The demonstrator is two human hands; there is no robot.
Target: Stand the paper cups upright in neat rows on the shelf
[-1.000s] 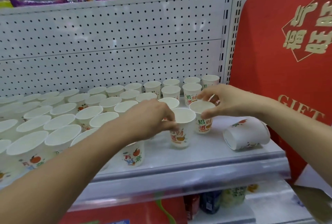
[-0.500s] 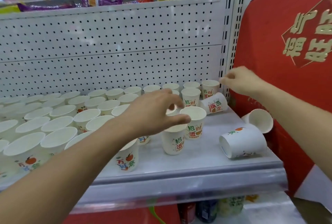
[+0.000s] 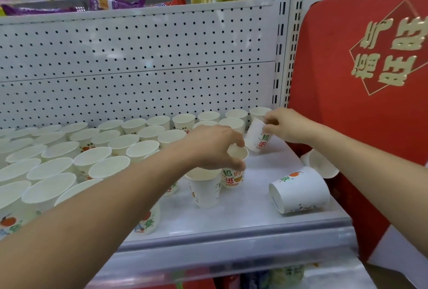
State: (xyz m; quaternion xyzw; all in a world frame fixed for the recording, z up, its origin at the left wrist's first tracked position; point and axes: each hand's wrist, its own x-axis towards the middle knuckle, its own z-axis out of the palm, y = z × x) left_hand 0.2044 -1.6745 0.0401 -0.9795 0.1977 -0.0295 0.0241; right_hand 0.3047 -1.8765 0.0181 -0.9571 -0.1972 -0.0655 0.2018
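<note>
Hazard: left hand [image 3: 216,147] pinches upright cup [image 3: 232,178] by its rim, right hand [image 3: 286,126] grips tilted cup [image 3: 254,138]; a careless sweep could topple neighbouring cups [image 3: 205,190].

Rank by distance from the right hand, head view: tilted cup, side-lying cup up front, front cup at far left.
1. tilted cup, pinched in the right hand, back right.
2. side-lying cup, front right.
3. far-left front cup, at the left edge.

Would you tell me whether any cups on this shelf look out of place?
At the right end of the shelf, the front cup and the rear cup lie on their sides; the right hand holds a tilted cup.
</note>
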